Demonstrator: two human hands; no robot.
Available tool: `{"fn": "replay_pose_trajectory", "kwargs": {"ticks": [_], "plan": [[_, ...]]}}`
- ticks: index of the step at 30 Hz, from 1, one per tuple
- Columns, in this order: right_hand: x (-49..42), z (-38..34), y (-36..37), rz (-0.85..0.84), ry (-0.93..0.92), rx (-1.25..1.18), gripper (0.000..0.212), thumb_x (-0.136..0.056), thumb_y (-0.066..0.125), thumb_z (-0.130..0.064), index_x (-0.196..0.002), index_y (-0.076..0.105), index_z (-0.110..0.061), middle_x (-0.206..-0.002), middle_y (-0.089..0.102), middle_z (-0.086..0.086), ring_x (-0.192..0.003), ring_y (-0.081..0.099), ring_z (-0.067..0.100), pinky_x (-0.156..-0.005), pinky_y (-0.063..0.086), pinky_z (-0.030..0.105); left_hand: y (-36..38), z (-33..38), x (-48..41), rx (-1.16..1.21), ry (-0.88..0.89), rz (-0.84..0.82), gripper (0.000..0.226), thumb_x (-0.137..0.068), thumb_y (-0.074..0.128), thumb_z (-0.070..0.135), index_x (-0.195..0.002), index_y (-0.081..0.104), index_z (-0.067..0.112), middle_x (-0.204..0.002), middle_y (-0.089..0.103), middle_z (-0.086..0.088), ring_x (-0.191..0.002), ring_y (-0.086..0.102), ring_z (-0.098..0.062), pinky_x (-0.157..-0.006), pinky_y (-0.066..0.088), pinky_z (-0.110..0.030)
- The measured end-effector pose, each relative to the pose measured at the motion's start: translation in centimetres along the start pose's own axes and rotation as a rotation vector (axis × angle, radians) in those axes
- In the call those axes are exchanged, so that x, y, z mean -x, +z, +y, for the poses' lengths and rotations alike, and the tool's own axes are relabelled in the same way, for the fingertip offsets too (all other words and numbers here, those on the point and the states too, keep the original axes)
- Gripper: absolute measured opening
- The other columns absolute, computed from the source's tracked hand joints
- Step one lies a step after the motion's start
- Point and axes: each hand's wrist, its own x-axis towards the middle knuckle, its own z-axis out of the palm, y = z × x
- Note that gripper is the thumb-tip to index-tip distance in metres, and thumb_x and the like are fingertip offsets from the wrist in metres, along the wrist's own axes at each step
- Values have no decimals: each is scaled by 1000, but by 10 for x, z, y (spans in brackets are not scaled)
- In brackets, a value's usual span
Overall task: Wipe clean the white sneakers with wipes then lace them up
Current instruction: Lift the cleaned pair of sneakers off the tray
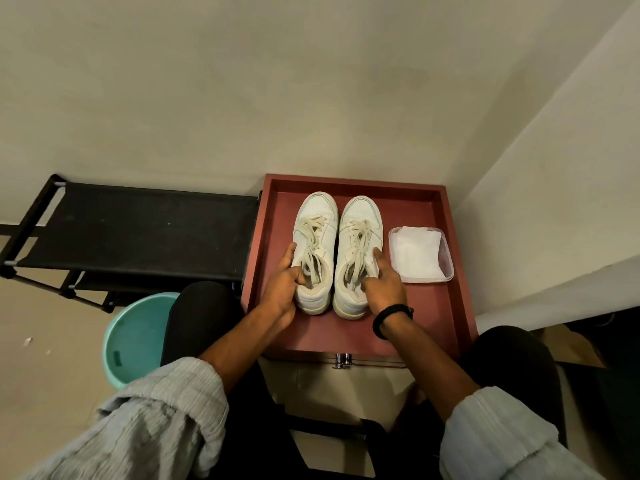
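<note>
Two white sneakers stand side by side, toes away from me, on a red-brown tray-like tabletop [433, 306]. Loose cream laces lie piled over both tongues. My left hand [282, 289] grips the left sneaker [317, 220] at its outer side, thumb hooked into the collar. My right hand [382, 287] holds the right sneaker [362, 220] the same way, thumb inside the opening and index finger stretched along its outer side. A clear plastic box [446, 268] with white wipes [415, 254] sits just right of the right sneaker.
A black fabric shoe rack [138, 230] stands to the left of the tabletop. A teal bucket [135, 337] sits on the floor by my left knee. Walls close in behind and on the right.
</note>
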Motion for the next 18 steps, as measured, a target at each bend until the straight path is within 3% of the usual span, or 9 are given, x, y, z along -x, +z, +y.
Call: {"fn": "replay_pose_trajectory", "kwargs": {"ticks": [3,7,9,12,14,16,18], "plan": [[1,-5,-3,-13,17,-214,70,-81,55,9,-142,53,-26,-135,57,-2,-111,53,13,-89,43,19,4,5,4,54,3,-11,84,-73,43,-9,-149,43,26,-135,65,-7,-122,62,-28,-101,51,-39],[4,-6,-2,-26,16,-404,63,-79,53,15,-135,58,-15,-121,61,6,-96,59,10,-66,46,4,7,9,10,135,-4,-47,91,-62,52,5,-150,43,25,-135,65,-10,-127,59,-33,-109,46,-44],[5,-6,1,-39,1,-477,61,-78,56,11,-130,61,-19,-128,62,5,-104,62,12,-78,51,11,8,12,13,126,17,-75,92,-62,52,7,-152,40,24,-136,64,-9,-129,58,-32,-112,44,-45],[9,-12,4,-51,-49,-557,60,-76,58,4,-128,62,-26,-137,60,4,-121,59,18,-104,49,35,10,22,19,129,86,-100,86,-68,50,7,-152,41,24,-136,64,-8,-129,58,-31,-113,42,-46],[13,-20,5,-72,-101,-604,63,-75,58,1,-131,60,-26,-138,60,1,-124,58,17,-108,46,38,8,31,21,130,161,-113,76,-76,47,5,-150,43,22,-136,65,-7,-129,58,-31,-110,45,-45],[17,-28,8,-98,-183,-644,65,-68,62,-13,-130,61,-32,-140,58,-2,-128,55,17,-110,43,41,6,42,24,135,228,-128,72,-80,47,4,-150,43,22,-136,65,-6,-127,60,-29,-103,51,-40],[20,-36,14,-114,-268,-669,61,-68,66,-27,-128,62,-37,-143,55,-2,-133,51,18,-114,38,46,6,53,30,137,305,-134,64,-87,51,13,-150,44,23,-141,62,-4,-129,59,-25,-106,49,-40]]}}
